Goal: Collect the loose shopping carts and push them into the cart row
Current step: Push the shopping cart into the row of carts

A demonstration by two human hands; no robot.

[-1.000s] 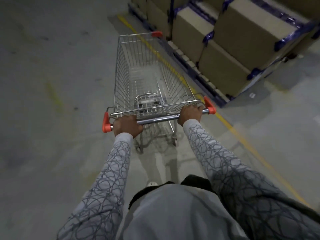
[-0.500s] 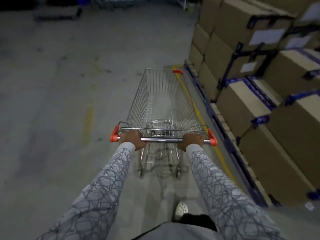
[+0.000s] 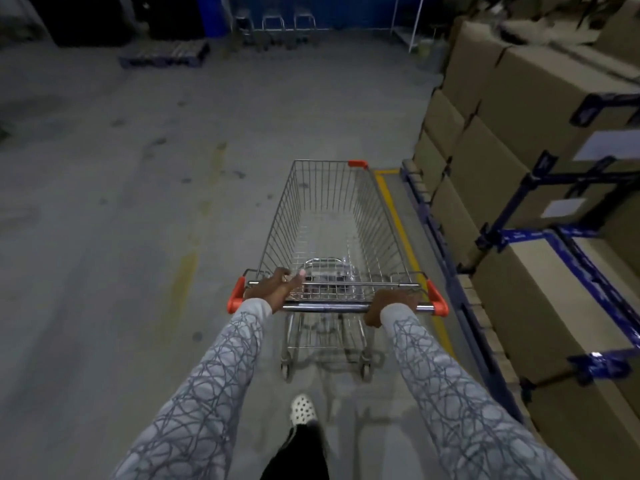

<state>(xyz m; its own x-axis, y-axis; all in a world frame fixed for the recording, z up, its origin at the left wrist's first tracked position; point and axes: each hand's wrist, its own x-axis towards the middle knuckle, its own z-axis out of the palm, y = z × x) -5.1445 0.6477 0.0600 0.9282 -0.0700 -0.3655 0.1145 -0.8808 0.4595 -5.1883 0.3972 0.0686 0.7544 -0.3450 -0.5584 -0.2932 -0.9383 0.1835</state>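
A silver wire shopping cart (image 3: 332,216) with orange corner caps rolls in front of me on the concrete floor, its basket empty. My left hand (image 3: 273,289) rests on the left end of the handle bar (image 3: 329,308), its fingers reaching forward over the child-seat frame. My right hand (image 3: 391,304) grips the bar near the right orange end cap. Far ahead, several parked carts (image 3: 273,26) stand against a blue wall.
Stacked cardboard boxes (image 3: 540,161) on blue racking line the right side, behind a yellow floor line (image 3: 398,223). A pallet (image 3: 166,55) lies far left ahead. Open concrete floor spreads to the left. My white shoe (image 3: 303,408) shows below the cart.
The cart has turned from angling toward the boxes to running straight along the yellow line. The far wall and parked carts have come into view. My left fingers now reach forward over the bar.
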